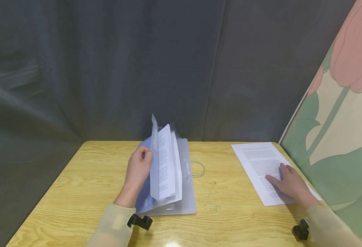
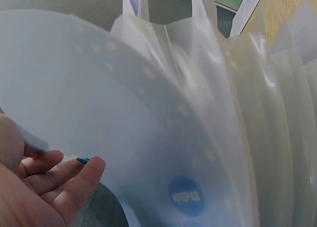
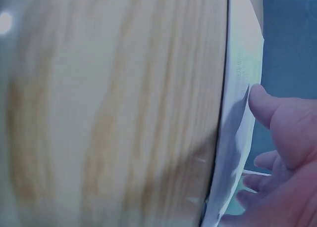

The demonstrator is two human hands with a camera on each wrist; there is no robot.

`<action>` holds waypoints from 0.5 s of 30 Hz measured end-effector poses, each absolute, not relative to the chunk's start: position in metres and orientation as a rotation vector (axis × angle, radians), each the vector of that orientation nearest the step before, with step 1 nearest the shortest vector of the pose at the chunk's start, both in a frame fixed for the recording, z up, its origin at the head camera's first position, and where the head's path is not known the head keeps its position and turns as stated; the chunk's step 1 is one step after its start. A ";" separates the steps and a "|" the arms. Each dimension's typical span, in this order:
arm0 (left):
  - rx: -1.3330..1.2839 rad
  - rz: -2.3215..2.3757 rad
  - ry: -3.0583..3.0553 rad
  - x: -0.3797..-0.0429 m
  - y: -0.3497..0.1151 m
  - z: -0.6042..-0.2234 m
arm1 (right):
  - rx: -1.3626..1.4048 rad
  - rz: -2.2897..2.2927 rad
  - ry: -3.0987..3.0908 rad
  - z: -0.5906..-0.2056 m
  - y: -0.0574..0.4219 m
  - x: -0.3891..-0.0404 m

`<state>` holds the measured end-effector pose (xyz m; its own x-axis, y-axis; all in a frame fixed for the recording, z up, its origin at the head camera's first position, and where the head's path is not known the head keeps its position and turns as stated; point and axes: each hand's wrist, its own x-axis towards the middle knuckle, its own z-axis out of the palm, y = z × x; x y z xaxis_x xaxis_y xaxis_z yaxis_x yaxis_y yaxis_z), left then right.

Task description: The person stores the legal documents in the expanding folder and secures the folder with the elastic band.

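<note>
An expanding file folder (image 1: 189, 195) of translucent plastic stands partly spread at the table's middle, printed sheets (image 1: 166, 161) between its pockets. My left hand (image 1: 137, 168) pinches the edge of its front flap (image 1: 154, 175), which stands upright. In the left wrist view that flap (image 2: 99, 98) curves past the fingers and bears a round blue label (image 2: 186, 196); pleated pockets (image 2: 267, 93) fan out behind. On the right lies a stack of printed paper (image 1: 258, 161). My right hand (image 1: 292, 185) is over its near right part, thumb and fingers spread apart; whether they touch the paper is unclear.
A thin elastic loop (image 1: 199, 168) sticks out from the folder's right side onto the wooden table (image 1: 224, 226). Dark cloth (image 1: 181, 68) hangs behind and to the left. A panel with painted tulips (image 1: 347, 137) borders the table's right edge.
</note>
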<state>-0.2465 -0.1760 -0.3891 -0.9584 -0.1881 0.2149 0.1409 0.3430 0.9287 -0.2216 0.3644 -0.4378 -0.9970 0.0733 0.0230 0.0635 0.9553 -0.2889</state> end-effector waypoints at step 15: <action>0.046 -1.653 -2.328 -0.247 -0.176 -0.389 | -0.295 0.497 -3.089 -0.427 0.383 -0.216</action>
